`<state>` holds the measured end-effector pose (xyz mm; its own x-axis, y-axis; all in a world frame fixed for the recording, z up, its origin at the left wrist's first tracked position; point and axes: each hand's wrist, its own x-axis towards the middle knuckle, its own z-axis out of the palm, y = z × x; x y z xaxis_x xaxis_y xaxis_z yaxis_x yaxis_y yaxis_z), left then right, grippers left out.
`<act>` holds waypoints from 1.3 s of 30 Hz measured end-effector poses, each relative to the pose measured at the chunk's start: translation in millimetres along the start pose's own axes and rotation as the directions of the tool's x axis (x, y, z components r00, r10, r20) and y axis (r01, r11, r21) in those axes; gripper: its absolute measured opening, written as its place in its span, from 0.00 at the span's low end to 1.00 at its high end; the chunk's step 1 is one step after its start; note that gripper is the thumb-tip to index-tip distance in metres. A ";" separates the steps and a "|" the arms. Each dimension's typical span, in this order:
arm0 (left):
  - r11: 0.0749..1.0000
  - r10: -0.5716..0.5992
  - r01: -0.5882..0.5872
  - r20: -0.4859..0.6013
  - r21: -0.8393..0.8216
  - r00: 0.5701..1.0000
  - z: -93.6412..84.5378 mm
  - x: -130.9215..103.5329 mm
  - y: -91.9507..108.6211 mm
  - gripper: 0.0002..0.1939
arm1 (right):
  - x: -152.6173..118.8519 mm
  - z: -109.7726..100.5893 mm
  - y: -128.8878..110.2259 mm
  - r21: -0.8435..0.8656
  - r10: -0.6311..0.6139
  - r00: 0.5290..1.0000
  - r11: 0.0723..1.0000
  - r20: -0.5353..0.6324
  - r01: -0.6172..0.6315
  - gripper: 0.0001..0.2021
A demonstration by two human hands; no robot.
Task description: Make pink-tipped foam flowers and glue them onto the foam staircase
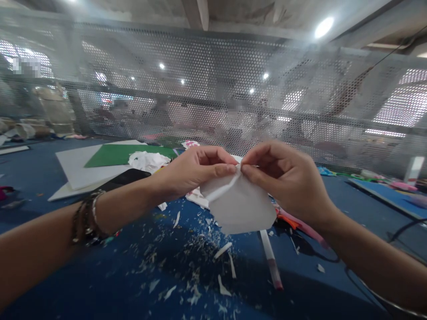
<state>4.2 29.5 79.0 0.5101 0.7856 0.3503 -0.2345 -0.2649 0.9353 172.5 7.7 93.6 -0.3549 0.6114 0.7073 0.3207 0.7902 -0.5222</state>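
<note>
A rounded piece of white paper (245,206) hangs above the blue table, with a raised fold running down its left part. My left hand (196,171) pinches its top edge between thumb and fingers. Right beside it, the fingertips of my right hand (282,173) pinch the same edge, and the two hands nearly touch. Below the paper, small scraps and a red-tipped pen (271,262) lie on the table.
White sheets (75,166), a green sheet (111,155), crumpled paper (149,161) and a black object (125,181) lie at the left. Orange-handled scissors (289,218) and a cable are near my right arm. A blue board (387,195) is at the right. Perforated metal panels (207,89) stand behind.
</note>
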 end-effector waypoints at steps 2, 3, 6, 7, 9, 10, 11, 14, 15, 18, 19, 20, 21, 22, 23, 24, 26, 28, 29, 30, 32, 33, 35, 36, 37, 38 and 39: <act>0.999 -0.015 0.015 0.000 -0.029 1.000 -0.2 0.5 -1.0 0.03 | -0.5 0.5 1.3 -0.021 -0.010 1.000 1.000 -0.008 0.009 0.02; 0.999 -0.021 0.021 0.004 -0.041 1.000 -0.2 0.5 -1.4 0.03 | -1.0 0.8 1.7 -0.024 -0.004 1.000 1.000 -0.010 0.004 0.02; 0.998 -0.022 0.023 0.014 -0.055 1.000 0.2 -0.3 -1.8 0.04 | -2.7 1.0 1.2 -0.018 0.011 1.000 1.000 -0.026 -0.011 0.01; 0.999 -0.013 0.014 0.011 -0.049 1.000 0.7 -0.8 -1.6 0.04 | -3.2 1.0 0.6 -0.018 0.009 1.000 1.000 -0.030 -0.009 0.01; 0.999 0.006 -0.006 -0.006 -0.032 1.000 2.4 -1.8 -0.9 0.04 | -3.7 1.0 -1.0 -0.023 -0.006 0.999 1.000 -0.036 0.005 0.00; 0.999 0.017 -0.017 -0.012 -0.027 1.000 3.3 -2.3 -0.5 0.04 | -3.8 1.1 -1.9 -0.029 -0.016 0.999 0.999 -0.035 0.015 0.00; 0.999 0.026 -0.026 -0.014 -0.025 1.000 4.2 -2.7 0.0 0.04 | -3.9 1.4 -2.9 -0.036 -0.024 0.999 0.999 -0.034 0.023 0.01; 0.998 0.064 -0.064 -0.010 -0.011 0.998 5.7 -3.6 0.7 0.04 | -4.0 2.6 -5.4 -0.066 -0.045 0.998 0.997 -0.034 0.042 0.02; 0.997 0.079 -0.079 -0.009 0.004 0.997 5.5 -3.8 0.7 0.04 | -4.3 3.1 -5.9 -0.077 -0.052 0.998 0.996 -0.037 0.049 0.03; 0.990 0.117 -0.116 -0.015 0.078 0.993 4.0 -4.7 0.8 0.03 | -5.5 4.5 -6.3 -0.110 -0.075 0.995 0.992 -0.058 0.068 0.04; 0.986 0.130 -0.127 -0.021 0.111 0.991 3.3 -5.1 1.1 0.03 | -6.1 5.0 -6.0 -0.122 -0.085 0.994 0.990 -0.069 0.076 0.04; 0.979 0.144 -0.138 -0.030 0.151 0.989 2.9 -5.6 1.8 0.03 | -6.7 5.5 -5.6 -0.135 -0.096 0.992 0.987 -0.079 0.084 0.04; 0.969 0.158 -0.147 -0.041 0.198 0.987 2.7 -6.2 2.8 0.03 | -7.3 5.9 -5.1 -0.149 -0.107 0.990 0.984 -0.086 0.093 0.04; 0.954 0.175 -0.156 -0.054 0.255 0.983 2.8 -7.0 4.1 0.04 | -7.8 6.3 -4.5 -0.163 -0.120 0.988 0.981 -0.093 0.104 0.04; 0.932 0.197 -0.165 -0.067 0.322 0.978 3.2 -7.9 5.6 0.04 | -8.4 6.7 -4.0 -0.178 -0.133 0.986 0.977 -0.098 0.114 0.04; 0.901 0.227 -0.179 -0.076 0.395 0.971 4.0 -9.0 7.3 0.05 | -8.9 6.9 -3.4 -0.191 -0.143 0.984 0.974 -0.104 0.121 0.04; 0.819 0.306 -0.221 -0.077 0.530 0.949 6.5 -11.8 10.4 0.06 | -9.9 7.3 -2.7 -0.215 -0.160 0.980 0.968 -0.117 0.132 0.03; 0.740 0.380 -0.261 -0.065 0.620 0.923 9.8 -14.8 12.6 0.06 | -10.9 7.3 -2.9 -0.237 -0.174 0.976 0.961 -0.129 0.140 0.03; 0.711 0.408 -0.278 -0.057 0.646 0.911 11.4 -16.2 13.2 0.06 | -11.4 7.2 -3.3 -0.249 -0.184 0.974 0.957 -0.133 0.147 0.03; 0.688 0.430 -0.291 -0.050 0.665 0.901 12.8 -17.4 13.5 0.06 | -11.9 7.2 -3.9 -0.260 -0.196 0.971 0.953 -0.135 0.156 0.03; 0.653 0.466 -0.318 -0.035 0.688 0.884 14.6 -19.0 13.3 0.05 | -12.7 7.1 -5.3 -0.277 -0.223 0.965 0.944 -0.135 0.180 0.04; 0.641 0.480 -0.331 -0.025 0.693 0.877 15.0 -19.3 13.0 0.05 | -13.0 7.1 -5.8 -0.284 -0.234 0.963 0.940 -0.134 0.189 0.04; 0.629 0.496 -0.353 -0.008 0.693 0.868 14.6 -19.4 12.4 0.04 | -13.2 7.3 -6.3 -0.294 -0.247 0.960 0.935 -0.135 0.199 0.04; 0.624 0.498 -0.360 0.001 0.693 0.867 14.1 -19.2 12.2 0.04 | -13.2 7.5 -6.2 -0.299 -0.250 0.959 0.933 -0.136 0.201 0.04; 0.617 0.499 -0.364 0.010 0.697 0.866 13.5 -19.0 12.3 0.04 | -13.1 7.5 -5.7 -0.302 -0.254 0.958 0.931 -0.137 0.203 0.03; 0.607 0.501 -0.367 0.018 0.705 0.865 12.9 -18.9 12.6 0.04 | -12.9 7.5 -5.1 -0.300 -0.258 0.956 0.931 -0.137 0.208 0.03; 0.597 0.501 -0.367 0.026 0.713 0.865 12.1 -18.7 13.1 0.04 | -12.6 7.4 -4.4 -0.296 -0.261 0.956 0.931 -0.134 0.212 0.03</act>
<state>1.7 4.6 85.3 0.3451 0.5329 0.7726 0.2633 -0.8451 0.4653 169.1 -3.1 83.4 -0.3047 0.3730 0.8763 0.4834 0.8534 -0.1952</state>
